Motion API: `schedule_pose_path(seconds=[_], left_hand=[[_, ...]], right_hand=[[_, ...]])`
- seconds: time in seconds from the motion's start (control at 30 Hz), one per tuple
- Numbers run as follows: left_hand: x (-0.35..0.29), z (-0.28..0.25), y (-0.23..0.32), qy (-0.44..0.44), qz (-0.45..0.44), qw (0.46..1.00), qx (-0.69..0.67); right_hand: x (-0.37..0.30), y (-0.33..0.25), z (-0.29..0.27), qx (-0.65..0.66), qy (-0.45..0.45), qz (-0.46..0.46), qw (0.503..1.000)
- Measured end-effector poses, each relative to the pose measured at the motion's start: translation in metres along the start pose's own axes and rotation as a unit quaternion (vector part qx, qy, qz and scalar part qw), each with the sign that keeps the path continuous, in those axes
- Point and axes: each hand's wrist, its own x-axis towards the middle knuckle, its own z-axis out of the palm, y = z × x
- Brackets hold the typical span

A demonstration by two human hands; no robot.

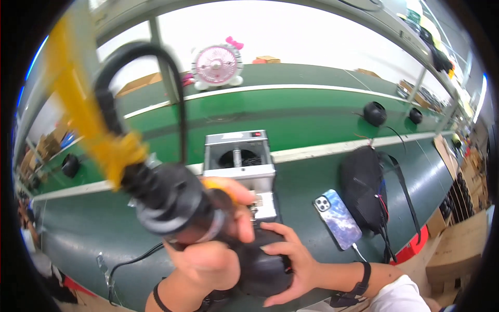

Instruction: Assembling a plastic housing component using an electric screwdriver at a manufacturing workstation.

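My left hand is wrapped round a black electric screwdriver, which hangs from a blurred yellow strap and has a thick black cable. The tool leans over a round black housing close to me. On the right side of that housing, my right hand grips it with the fingers spread over its top and the thumb low. The tool's tip is hidden behind my left hand. Just beyond the hands stands a grey metal box, a screw feeder by its look, with a red switch.
To the right on the dark green bench lie a phone in a marbled case and a black bag. Round black housings sit on the green belt. A pink-and-white fan stands behind. A black cable lies at left.
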Motion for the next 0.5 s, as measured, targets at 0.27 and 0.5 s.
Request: schedule_pose_path(seconds=[0.27,0.5], left_hand=[[0.007,0.008,-0.028,0.086,0.01,0.996,-0.021],[0.011,0.011,-0.03,0.09,0.016,0.996,-0.017]], right_hand=[[0.0,-0.004,0.01,-0.006,0.057,0.042,0.997],[0.001,-0.002,0.011,-0.003,0.049,0.033,0.998]])
